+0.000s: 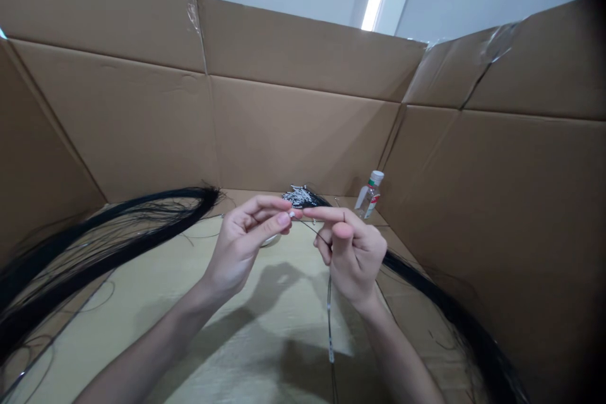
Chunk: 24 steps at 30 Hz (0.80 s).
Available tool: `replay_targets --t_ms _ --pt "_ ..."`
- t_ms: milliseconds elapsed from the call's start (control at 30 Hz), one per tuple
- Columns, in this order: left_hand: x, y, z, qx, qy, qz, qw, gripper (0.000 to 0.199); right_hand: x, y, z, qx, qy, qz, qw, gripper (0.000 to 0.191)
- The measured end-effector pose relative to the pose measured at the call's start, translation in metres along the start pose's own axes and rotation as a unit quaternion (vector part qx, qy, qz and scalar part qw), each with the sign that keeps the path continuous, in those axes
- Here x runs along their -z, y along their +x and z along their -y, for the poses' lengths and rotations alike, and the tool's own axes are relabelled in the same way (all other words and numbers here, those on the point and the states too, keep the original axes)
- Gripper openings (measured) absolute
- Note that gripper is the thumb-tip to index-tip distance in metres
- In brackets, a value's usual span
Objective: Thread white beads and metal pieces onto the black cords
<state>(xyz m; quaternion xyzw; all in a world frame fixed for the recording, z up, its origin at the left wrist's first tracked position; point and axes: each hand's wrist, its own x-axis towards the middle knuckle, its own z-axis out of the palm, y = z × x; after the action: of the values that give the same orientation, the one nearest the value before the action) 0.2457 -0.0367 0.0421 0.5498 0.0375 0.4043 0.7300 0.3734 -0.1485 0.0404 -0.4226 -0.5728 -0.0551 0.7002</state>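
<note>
My left hand pinches a small white bead between thumb and fingertips. My right hand has its index finger stretched towards the bead, close to the left fingertips, and its thumb raised. The other right fingers curl in on a thin black cord. The cord runs from near the bead past the right hand and hangs down, with a small whitish piece on its lower part. Whether the cord passes through the bead is too small to tell. Behind the fingertips lies a cluster of black-and-white beaded ends.
A long bundle of black cords loops at the left; another black bundle runs down the right. A clear bottle with a white cap stands at the back right. Cardboard walls surround the pale work surface. A white round thing is mostly hidden.
</note>
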Motion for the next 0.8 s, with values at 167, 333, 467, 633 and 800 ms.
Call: replay_targets --t_ms 167,333,467,633,800 --pt "0.000 -0.001 0.001 0.003 0.000 -0.011 1.000 0.016 -0.001 -0.001 0.001 -0.017 -0.053 -0.002 0.998 0.036" --pt "0.002 0.001 0.004 -0.008 0.008 -0.013 1.000 0.017 -0.002 0.007 0.010 0.000 -0.108 -0.001 0.994 0.025" --pt "0.006 0.002 0.003 -0.025 0.039 -0.016 0.999 0.019 0.002 0.013 0.016 0.013 -0.142 0.014 0.990 0.023" --pt "0.009 0.002 0.000 -0.042 0.071 0.009 0.997 0.024 0.008 0.014 0.015 0.022 -0.134 0.086 0.987 0.046" --pt "0.006 0.001 -0.003 -0.048 0.073 0.060 0.994 0.022 0.006 0.014 0.013 0.030 -0.106 0.142 0.984 0.045"
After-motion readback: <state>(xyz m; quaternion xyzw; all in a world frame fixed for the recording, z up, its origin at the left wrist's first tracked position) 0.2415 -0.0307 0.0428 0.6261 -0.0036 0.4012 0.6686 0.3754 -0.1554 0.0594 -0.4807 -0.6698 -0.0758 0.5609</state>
